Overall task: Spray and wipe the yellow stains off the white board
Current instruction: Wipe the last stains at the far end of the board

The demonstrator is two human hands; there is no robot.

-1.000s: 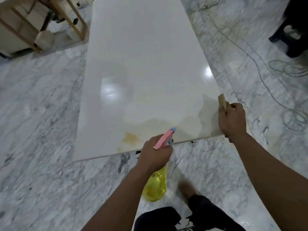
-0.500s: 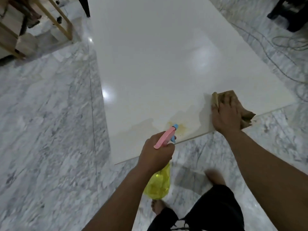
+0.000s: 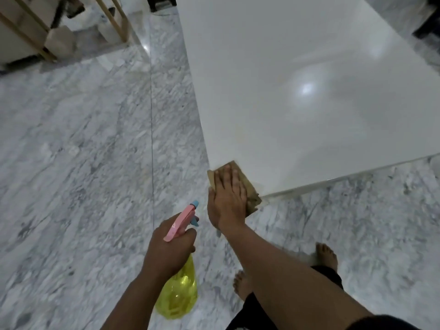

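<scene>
At the far left a wooden frame (image 3: pixel 112 20) stands on the marble floor (image 3: pixel 83 139), well apart from the work. Moving right, the left hand (image 3: pixel 170 250) is wrapped around the neck of the spray bottle (image 3: pixel 177 296), whose yellow body hangs below the fist and whose pink trigger head points toward the corner of the white board (image 3: pixel 297 103); the bottle is held over the floor, off the board and just beside the other hand. Next, the right hand (image 3: pixel 227 200) lies flat with fingers straight, pressing a brown cloth (image 3: pixel 252 194) onto the board's near-left corner. The cloth sits directly under the palm and fingers, its edges showing at the fingertips and to the right, and part of it overhangs the board's near edge. No yellow stain is plainly visible on the bare board; if any remains at that corner it is hidden under the cloth, and a faint tint along the left edge is too weak to judge. The risk from here, as I read it, is that pressure so close to the corner lets the hand and cloth slide off the edge, leaving residue along the rim. A spray fired from this position would likely wet the wiping hand or the floor, which looks glossy and is being walked barefoot (image 3: pixel 327 256).
</scene>
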